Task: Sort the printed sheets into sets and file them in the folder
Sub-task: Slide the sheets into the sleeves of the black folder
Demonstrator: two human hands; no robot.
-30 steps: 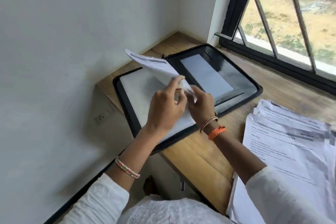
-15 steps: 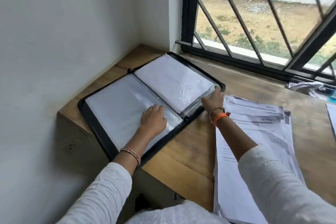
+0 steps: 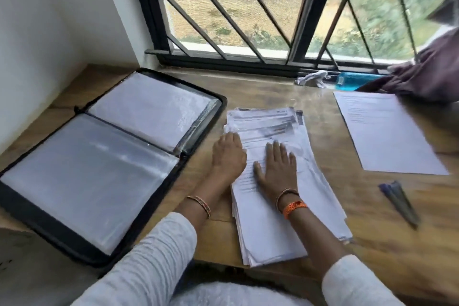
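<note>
Loose stack of printed sheets, white and fanned, on the wooden desk just right of the open black zip folder with glossy plastic sleeves. Right hand lies flat, fingers spread, on the stack; left hand rests open at its left edge. Right of the stack: single sheet, blurred object, possibly pens.

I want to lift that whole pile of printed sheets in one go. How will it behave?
The pile of sheets is loose and already fanned at its edges, so it will probably slide apart unless squared first. It looks thick, so likely heavy for one hand and floppy at the ends. Both the left hand and right hand rest on it.
</note>
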